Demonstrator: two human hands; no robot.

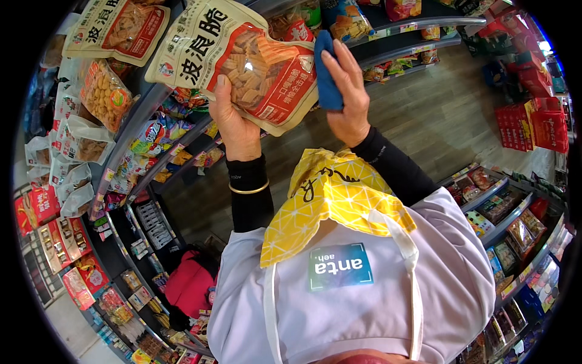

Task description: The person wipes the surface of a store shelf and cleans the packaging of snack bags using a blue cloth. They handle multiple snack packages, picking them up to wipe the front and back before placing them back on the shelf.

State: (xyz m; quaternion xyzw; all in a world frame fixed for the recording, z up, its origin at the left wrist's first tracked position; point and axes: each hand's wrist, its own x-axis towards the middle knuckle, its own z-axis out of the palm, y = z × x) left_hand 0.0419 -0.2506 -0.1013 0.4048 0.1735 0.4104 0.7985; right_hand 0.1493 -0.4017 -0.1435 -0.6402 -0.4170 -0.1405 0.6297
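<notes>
My left hand (236,125) grips the lower edge of a large cream and red snack bag (268,109), its thumb on the front. Ridged crisps show through the bag's window, and its front bears writing. My right hand (348,93) holds a folded blue cloth (328,73) against the bag's right edge, with the palm side turned towards the bag. Below both arms hangs the yellow patterned apron (336,195) that I wear.
A similar bag (118,29) stands on the curved shelf (132,123) at the left, beside a bag of round snacks (102,93). Lower tiers hold small packets (152,132). Another shelf unit (495,214) stands at the right, and red boxes (536,123) are beyond the wood-look floor (436,113).
</notes>
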